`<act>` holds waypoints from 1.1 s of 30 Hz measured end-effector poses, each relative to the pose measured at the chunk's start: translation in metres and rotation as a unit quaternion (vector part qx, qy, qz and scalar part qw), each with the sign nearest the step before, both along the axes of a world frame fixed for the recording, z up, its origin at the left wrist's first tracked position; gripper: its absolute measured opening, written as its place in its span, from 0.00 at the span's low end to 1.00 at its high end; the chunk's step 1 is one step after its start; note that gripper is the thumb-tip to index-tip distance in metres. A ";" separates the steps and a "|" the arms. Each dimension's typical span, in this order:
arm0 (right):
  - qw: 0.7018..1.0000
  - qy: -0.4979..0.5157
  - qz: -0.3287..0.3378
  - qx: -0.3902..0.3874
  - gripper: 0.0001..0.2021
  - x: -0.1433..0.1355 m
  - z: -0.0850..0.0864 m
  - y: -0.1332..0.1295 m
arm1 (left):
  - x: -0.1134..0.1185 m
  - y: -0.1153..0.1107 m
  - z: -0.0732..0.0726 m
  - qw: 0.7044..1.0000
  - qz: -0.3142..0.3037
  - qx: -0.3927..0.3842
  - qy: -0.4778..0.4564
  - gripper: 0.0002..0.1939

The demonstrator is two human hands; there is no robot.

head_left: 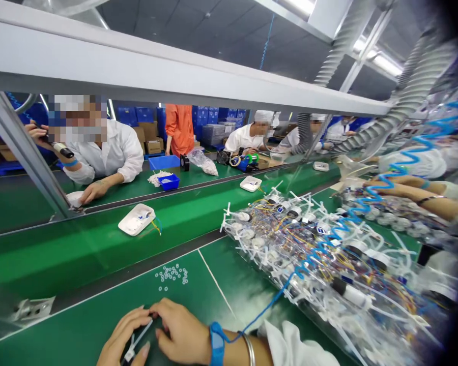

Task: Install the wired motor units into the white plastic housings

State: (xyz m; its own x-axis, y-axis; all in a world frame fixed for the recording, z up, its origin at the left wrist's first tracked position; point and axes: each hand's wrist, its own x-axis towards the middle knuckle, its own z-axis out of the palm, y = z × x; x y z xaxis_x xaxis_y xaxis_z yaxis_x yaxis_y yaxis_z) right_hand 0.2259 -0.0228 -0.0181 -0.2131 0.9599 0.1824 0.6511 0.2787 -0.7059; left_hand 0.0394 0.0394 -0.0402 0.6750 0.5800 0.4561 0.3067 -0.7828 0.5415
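Note:
My left hand, at the bottom of the view, is closed around a small part with a thin white tube; its lower end is dark and partly hidden by the fingers. My right hand meets the left fingertips, its fingers curled in a pinch at the tube's far end. What the right fingers grip is hidden. A blue wrist strap with a coiled blue cord is on my right wrist. Just beyond my hands, several small white rings lie scattered on the green table.
At right, a clear plastic tray holds many wired parts with white tubes. White housings sit on the green conveyor beyond a dark rail. Co-workers sit across it, and another person's arms reach in at right. A metal bracket stands left.

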 end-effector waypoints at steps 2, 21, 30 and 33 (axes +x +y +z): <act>1.000 0.002 0.004 -0.004 0.19 0.000 0.001 0.000 | 0.003 -0.005 0.006 1.000 0.010 -0.012 0.003 0.14; 0.994 0.098 0.019 -0.040 0.38 -0.001 -0.014 0.001 | 0.005 -0.029 0.029 0.986 -0.089 -0.136 0.037 0.20; 0.995 0.085 0.019 -0.049 0.35 -0.001 -0.011 0.001 | 0.009 -0.025 0.029 0.991 -0.010 -0.128 0.024 0.19; 0.996 0.065 0.018 -0.061 0.36 -0.001 -0.008 0.000 | 0.010 -0.024 0.030 0.991 0.006 -0.132 0.013 0.18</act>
State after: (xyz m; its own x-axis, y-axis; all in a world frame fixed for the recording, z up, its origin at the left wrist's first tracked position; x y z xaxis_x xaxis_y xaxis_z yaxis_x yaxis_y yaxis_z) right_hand 0.2249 -0.0225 -0.0261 -0.2305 0.9686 0.0930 0.5425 0.2072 -0.8141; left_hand 0.0490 0.0151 -0.0103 0.6771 0.6846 0.2699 0.3313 -0.6111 0.7189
